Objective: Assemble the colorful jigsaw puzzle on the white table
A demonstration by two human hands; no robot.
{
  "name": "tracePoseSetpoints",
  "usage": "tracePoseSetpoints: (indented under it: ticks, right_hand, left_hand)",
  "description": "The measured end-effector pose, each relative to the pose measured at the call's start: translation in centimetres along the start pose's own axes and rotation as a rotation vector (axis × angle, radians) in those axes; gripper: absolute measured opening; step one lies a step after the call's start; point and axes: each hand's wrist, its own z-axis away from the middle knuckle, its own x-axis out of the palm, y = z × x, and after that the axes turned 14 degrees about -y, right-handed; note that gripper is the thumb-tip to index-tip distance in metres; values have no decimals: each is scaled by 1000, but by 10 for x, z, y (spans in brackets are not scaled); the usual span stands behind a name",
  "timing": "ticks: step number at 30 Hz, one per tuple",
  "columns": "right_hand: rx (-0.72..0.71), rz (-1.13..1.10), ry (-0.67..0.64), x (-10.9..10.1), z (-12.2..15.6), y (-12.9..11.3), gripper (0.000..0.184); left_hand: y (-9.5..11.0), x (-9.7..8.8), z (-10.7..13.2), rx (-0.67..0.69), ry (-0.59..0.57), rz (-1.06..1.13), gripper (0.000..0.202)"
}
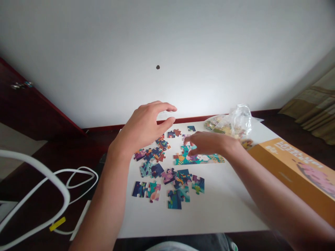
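Loose jigsaw puzzle pieces [169, 176] lie in a scattered group on the white table [209, 205], some overlapping. Right of them is a joined strip of puzzle [202, 158] with a white rabbit and teal background. My left hand [148, 120] is raised over the far left pieces, thumb and fingers apart, with nothing between them. Over the strip's upper left part hovers my right hand [206, 142], its fingers bent and spread, near a small purple piece [186, 137]. No piece shows in its grasp. My right hand hides part of the strip.
An orange puzzle box [295, 174] occupies the table's right side. Behind it sits a clear plastic bag [235, 123] of more pieces. White cables [57, 174] loop at the left. A white wall [167, 45] rises behind the table, with a dark red door [28, 101] at left.
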Motion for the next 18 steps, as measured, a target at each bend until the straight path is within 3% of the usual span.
tracePoseSetpoints:
  ticks: [3,9,14,18]
  right_hand:
    - [-74,24,19,4,-3,-5,47]
    - [-107,53,121,11,-24,-4,44]
    - [-60,61,199,16,-48,-6,49]
    - [-98,41,271,14,-66,-8,50]
  left_hand:
    - [-7,-14,-3,-33,-15,22,29]
    - [-53,-27,9,-168,-117,-41,38]
    - [-94,-18,4,-231,-436,-25,46]
    - [-125,-4,-12,-294,-506,-30,50]
